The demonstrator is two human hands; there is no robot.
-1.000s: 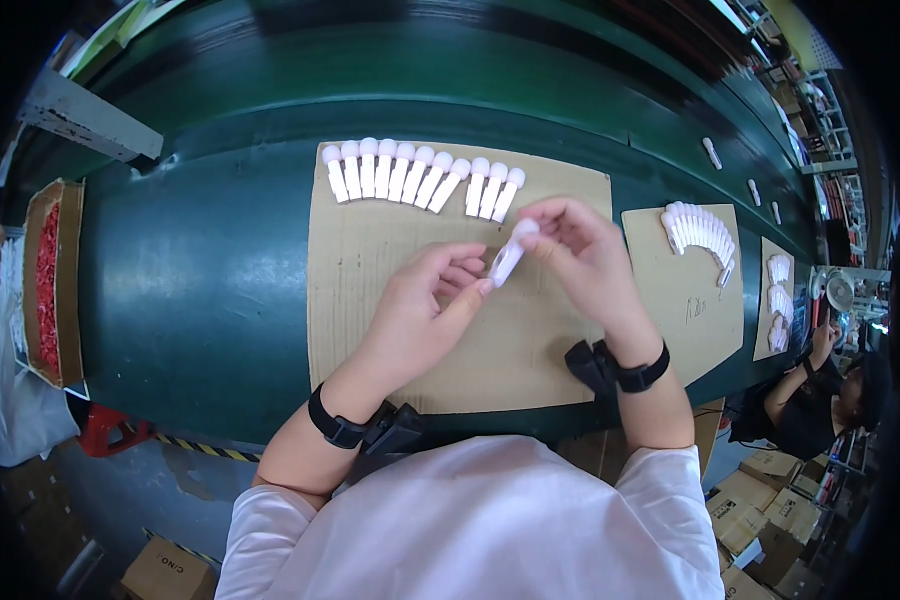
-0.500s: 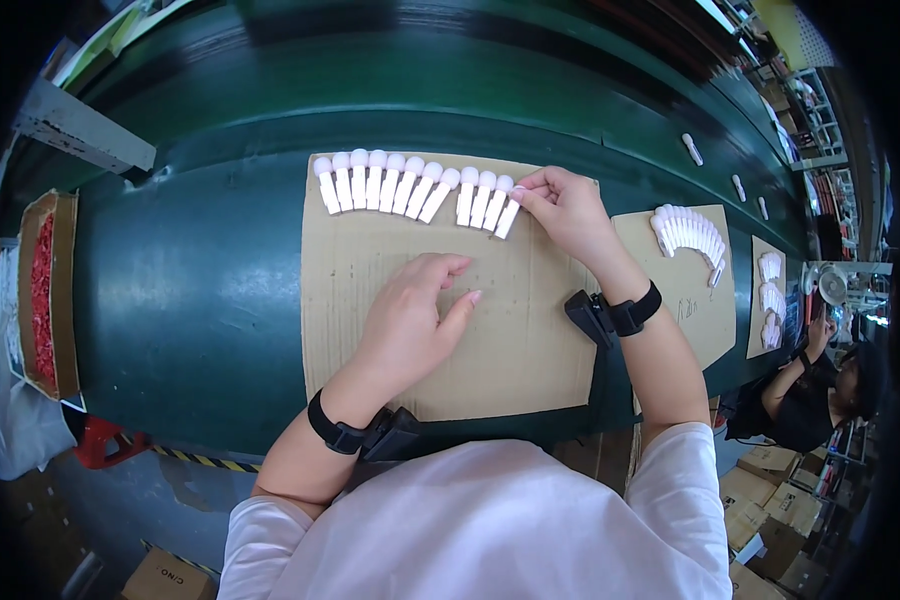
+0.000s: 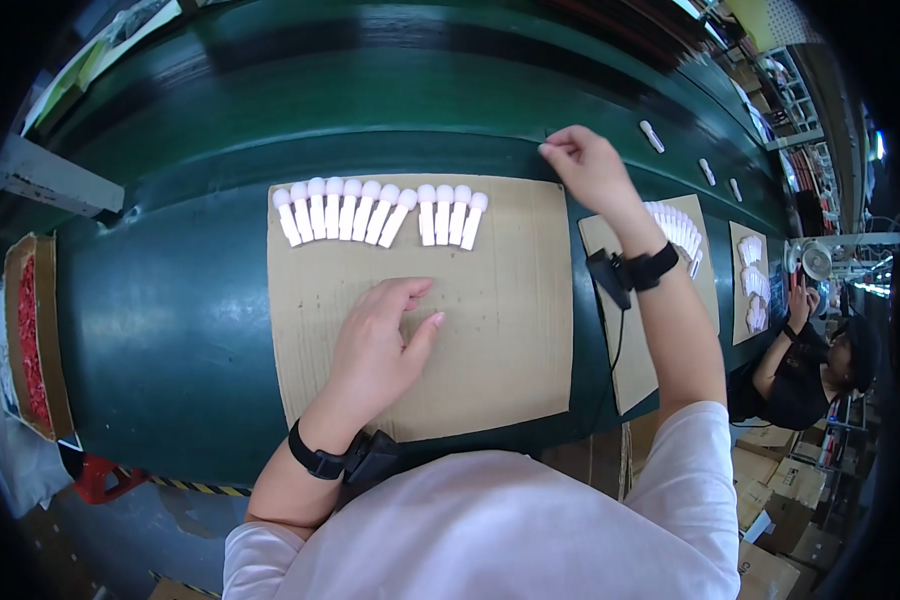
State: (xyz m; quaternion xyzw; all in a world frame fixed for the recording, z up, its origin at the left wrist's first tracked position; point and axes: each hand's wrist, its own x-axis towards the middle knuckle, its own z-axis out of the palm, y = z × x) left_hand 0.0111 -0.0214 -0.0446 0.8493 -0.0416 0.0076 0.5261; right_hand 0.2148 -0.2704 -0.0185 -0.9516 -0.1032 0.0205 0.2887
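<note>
Since the earlier frame, the right hand (image 3: pixel 598 175) has left the end of the row and moved up and outward, past the upper right corner of the cardboard sheet (image 3: pixel 500 330); the last wand (image 3: pixel 474 225), which it was pinching then, now lies released. Over the sheet, the left hand (image 3: pixel 375 335) keeps much the same pose.

Several parts are hard to make out. The right hand's thumb and forefinger are drawn close together, a narrow grip, and I cannot tell whether anything sits between them or whether they touch the green worktop (image 3: pixel 170 300). The left hand's other fingers are mostly tucked out of sight; its thumb and forefinger stand apart in a wide grip with nothing between them. The right wrist and forearm cover part of a second cardboard sheet (image 3: pixel 638 355) and some of its fanned wands (image 3: pixel 678 228). Far right, a co-worker (image 3: pixel 795 375) is small, and what their hands hold is unclear. Red pieces (image 3: pixel 28 340) in a box at left are too small to identify.

White round-headed wands (image 3: pixel 349 212) lie along the top of the near sheet, eight in one group and four in another, heads away from the wearer. They are beyond the left grip, well apart from it; the right grip is off to their right, slightly farther away.
</note>
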